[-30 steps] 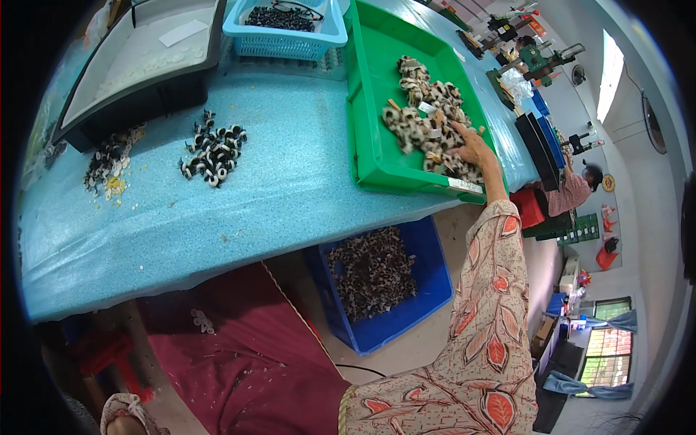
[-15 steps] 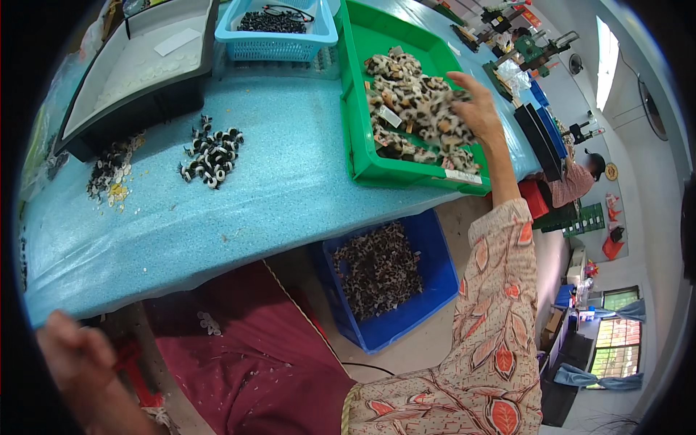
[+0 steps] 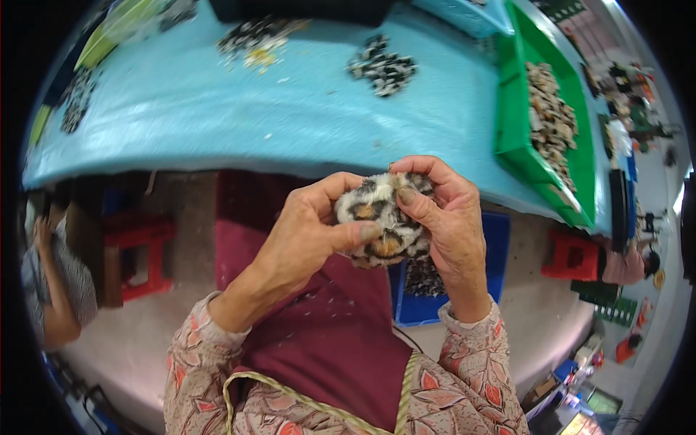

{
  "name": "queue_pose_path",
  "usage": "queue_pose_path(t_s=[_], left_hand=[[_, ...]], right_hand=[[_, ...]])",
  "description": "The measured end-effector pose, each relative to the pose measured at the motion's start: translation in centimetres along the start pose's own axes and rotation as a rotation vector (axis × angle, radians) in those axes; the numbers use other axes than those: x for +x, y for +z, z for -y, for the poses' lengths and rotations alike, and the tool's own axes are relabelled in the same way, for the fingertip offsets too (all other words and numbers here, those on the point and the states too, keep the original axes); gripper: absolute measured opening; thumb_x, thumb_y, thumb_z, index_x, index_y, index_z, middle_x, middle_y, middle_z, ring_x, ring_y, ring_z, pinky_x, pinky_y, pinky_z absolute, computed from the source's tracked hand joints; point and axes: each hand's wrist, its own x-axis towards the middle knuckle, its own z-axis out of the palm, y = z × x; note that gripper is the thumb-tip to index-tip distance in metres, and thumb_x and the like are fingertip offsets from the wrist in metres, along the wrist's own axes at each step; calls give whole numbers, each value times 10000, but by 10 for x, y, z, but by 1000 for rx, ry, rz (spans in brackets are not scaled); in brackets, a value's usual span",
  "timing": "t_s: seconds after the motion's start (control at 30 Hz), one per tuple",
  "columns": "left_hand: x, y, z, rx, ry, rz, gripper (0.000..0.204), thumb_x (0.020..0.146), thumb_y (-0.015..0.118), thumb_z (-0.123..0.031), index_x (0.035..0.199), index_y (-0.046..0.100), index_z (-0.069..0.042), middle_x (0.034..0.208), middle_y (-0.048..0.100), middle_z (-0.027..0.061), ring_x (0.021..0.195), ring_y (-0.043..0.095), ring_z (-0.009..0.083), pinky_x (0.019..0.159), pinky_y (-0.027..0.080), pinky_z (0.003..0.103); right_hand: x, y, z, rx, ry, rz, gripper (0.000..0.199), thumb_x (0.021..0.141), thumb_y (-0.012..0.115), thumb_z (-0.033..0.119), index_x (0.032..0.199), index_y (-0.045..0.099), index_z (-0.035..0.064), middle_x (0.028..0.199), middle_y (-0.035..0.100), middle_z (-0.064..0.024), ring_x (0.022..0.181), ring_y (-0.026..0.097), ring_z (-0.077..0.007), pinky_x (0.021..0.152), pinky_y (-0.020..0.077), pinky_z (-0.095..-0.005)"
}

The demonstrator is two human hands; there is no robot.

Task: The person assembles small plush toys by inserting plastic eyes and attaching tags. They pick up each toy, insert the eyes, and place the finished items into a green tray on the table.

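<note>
A furry leopard-spotted plush piece (image 3: 377, 217), cream with black and tan patches, is held between both hands above my lap. My left hand (image 3: 308, 225) grips its left side, thumb laid across the front. On the upper right, my right hand (image 3: 449, 210) pinches the fur between thumb and fingers. The green tray (image 3: 512, 109) at the right of the table holds a heap of similar spotted plush pieces (image 3: 551, 123). What lies behind the piece in my fingers is hidden.
On the blue-covered table (image 3: 304, 109) lie small piles of black-and-white parts (image 3: 382, 67). Below its edge stands a blue bin (image 3: 495, 254) with dark spotted pieces. Red stools (image 3: 148, 254) flank me at left and right. Another person's arm (image 3: 54, 283) shows at far left.
My right hand has come from the green tray to my lap with a spotted plush piece. My left hand has moved in from the lower left and grips it too. The view has turned left.
</note>
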Motion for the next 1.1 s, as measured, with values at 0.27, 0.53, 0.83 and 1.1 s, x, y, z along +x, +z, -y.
queue_pose_path(t_s=[0.27, 0.53, 0.83, 1.1], left_hand=[[-39, -48, 53, -596, -61, -26, 356, 833, 674, -84, 1160, 567, 5, 1049, 646, 64, 936, 625, 145, 836, 504, 287], [-54, -39, 62, 305, 392, -578, 421, 750, 741, -177, 1114, 580, -40, 1005, 577, 73, 872, 563, 160, 802, 461, 300], [-67, -46, 85, 346, 101, -463, 601, 671, 819, -368, 1090, 567, -20, 1011, 584, 79, 932, 572, 217, 848, 478, 340], [-77, -65, 106, -698, -241, -375, 399, 897, 617, -225, 1219, 515, -13, 1105, 627, 89, 1015, 622, 203, 901, 509, 362]], right_hand=[[2, 47, -63, 341, 171, 147, 383, 792, 752, 147, 1091, 571, -11, 871, 617, -29, 778, 570, -63, 701, 458, -185], [-8, 63, -88, 279, 141, -8, 268, 863, 682, 148, 1068, 578, 10, 947, 606, -33, 856, 565, -73, 763, 454, -197], [-24, 87, -111, 101, 191, 40, 211, 898, 601, 49, 1092, 567, -27, 912, 625, -70, 815, 602, -99, 694, 515, -229], [-16, 54, -135, -147, 110, 43, 350, 939, 580, 256, 1152, 568, -22, 993, 643, -90, 891, 598, -130, 792, 483, -257]])
